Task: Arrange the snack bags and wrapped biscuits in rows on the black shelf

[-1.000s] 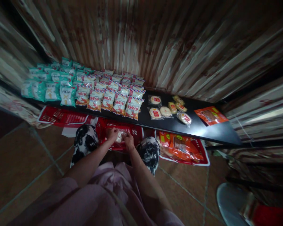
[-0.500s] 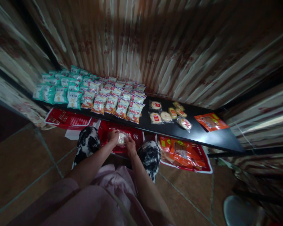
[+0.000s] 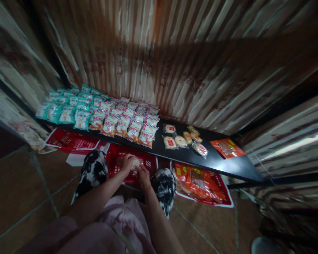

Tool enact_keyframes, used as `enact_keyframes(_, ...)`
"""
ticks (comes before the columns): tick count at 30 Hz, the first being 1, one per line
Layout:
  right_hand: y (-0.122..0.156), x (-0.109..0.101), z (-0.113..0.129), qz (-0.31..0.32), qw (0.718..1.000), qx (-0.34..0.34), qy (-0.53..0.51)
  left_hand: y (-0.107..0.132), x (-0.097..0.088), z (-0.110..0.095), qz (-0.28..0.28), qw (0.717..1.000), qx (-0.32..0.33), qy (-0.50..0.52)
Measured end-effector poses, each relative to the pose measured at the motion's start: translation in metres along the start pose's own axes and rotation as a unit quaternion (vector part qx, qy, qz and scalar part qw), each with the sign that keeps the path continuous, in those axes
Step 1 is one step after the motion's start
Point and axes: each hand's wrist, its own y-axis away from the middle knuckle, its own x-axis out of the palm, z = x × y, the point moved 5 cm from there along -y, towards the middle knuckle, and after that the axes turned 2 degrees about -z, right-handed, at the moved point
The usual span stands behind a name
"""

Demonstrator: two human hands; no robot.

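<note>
Dimly lit, seemingly pleated drapes (image 3: 137, 70) behind a black shelf (image 3: 238, 167); brown tiled floor (image 3: 16, 197).

Left hand (image 3: 126, 162) and right hand (image 3: 143, 175) partly hide a white packet (image 3: 135, 163) — blurred; the bottom edge cuts a pale object (image 3: 266, 245).

In front of you, a black shelf (image 3: 188, 153) slants from the left of the frame toward the lower right. You have teal bags (image 3: 67, 114) at its left end, orange-and-white bags (image 3: 123, 125) beside them, then four round pale packets (image 3: 180, 141), three small yellow packets (image 3: 187, 138) and a flat orange packet (image 3: 227, 148) farthest right.
</note>
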Motion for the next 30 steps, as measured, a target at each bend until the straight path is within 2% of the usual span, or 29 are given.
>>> enact_keyframes(6,0.005,0.004,-0.004,-0.006,0.993,0.087,-0.083,0.014,-0.006,-0.008,0.019,0.998,0.059,-0.015)
enact_keyframes(10,0.012,0.006,-0.002,0.002,0.968,0.162,-0.193,0.021,-0.014,-0.016,0.026,0.992,0.12,-0.031)
enact_keyframes(13,0.016,0.004,0.005,-0.009,0.952,0.177,-0.25,0.028,-0.017,-0.017,0.025,0.987,0.152,-0.039)
enact_keyframes(15,0.017,0.002,0.009,-0.017,0.952,0.174,-0.252,0.032,-0.018,-0.015,0.013,0.983,0.176,-0.051)
enact_keyframes(19,0.015,0.004,0.012,-0.012,0.967,0.126,-0.222,0.042,-0.021,-0.01,-0.022,0.97,0.225,-0.095)
enact_keyframes(25,0.014,0.008,0.01,-0.024,0.98,0.068,-0.183,0.051,-0.025,-0.003,-0.042,0.965,0.23,-0.116)
enact_keyframes(30,0.016,0.01,0.009,-0.03,0.976,0.049,-0.208,0.054,-0.027,0.0,-0.051,0.963,0.235,-0.118)
